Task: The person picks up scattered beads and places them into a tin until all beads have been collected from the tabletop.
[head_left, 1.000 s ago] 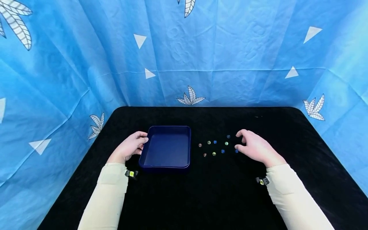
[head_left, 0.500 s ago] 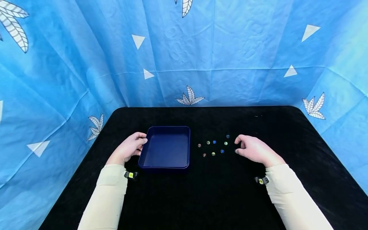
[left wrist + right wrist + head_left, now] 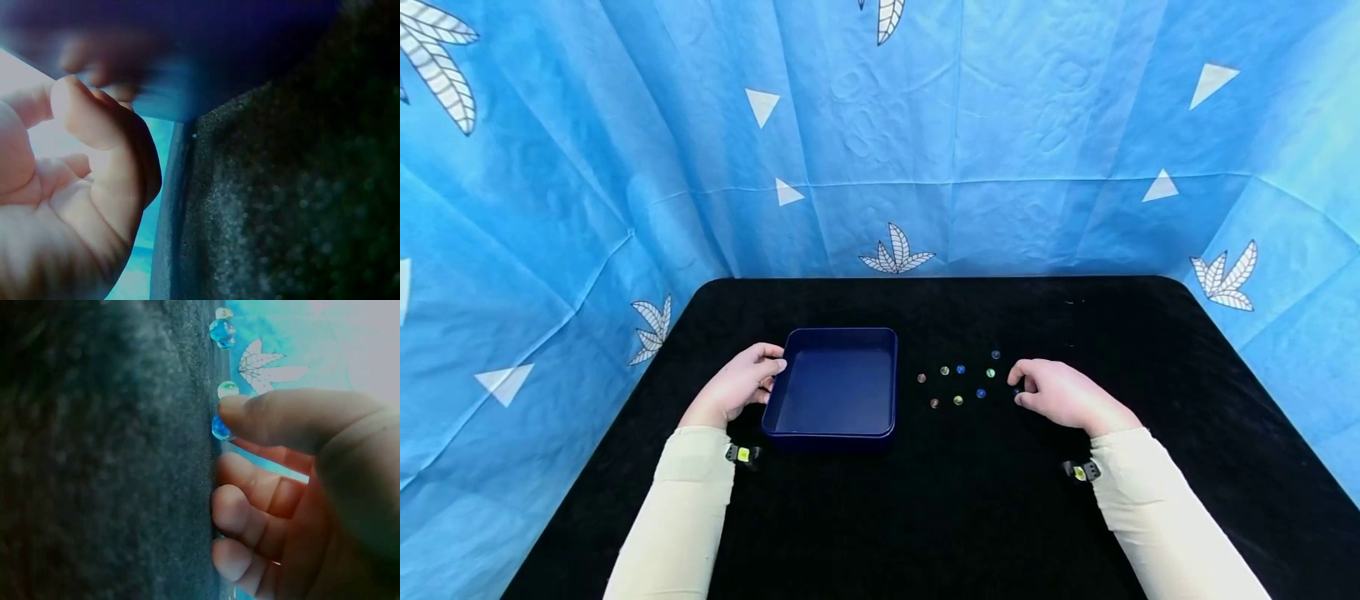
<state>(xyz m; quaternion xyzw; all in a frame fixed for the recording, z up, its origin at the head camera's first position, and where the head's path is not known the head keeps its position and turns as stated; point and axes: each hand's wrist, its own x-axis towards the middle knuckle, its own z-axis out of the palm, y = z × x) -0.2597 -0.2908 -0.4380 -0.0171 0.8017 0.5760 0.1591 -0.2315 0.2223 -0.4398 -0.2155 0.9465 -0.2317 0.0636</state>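
Note:
My left hand [image 3: 737,385] grips the left rim of a dark blue square tray [image 3: 835,435], thumb at the edge and fingers along the outer wall. The left wrist view shows the left hand [image 3: 81,156] curled up against the dark tray wall [image 3: 250,50]. My right hand [image 3: 1063,395] is low over the table, its thumb and index finger closed about a small blue marble [image 3: 1017,392]. In the right wrist view the thumb tip overlaps the blue marble [image 3: 220,427], with the other fingers curled down at the cloth.
Several glass marbles lie between tray and right hand, among them a green marble [image 3: 990,373], a blue marble [image 3: 981,393] and a brownish marble [image 3: 922,378]. Black cloth [image 3: 925,517] covers the table. A blue patterned curtain [image 3: 955,150] hangs around its back and sides.
My right thumb and index finger have come closer together around the blue marble, and the index fingertip has come down. The left hand and tray have stayed in place.

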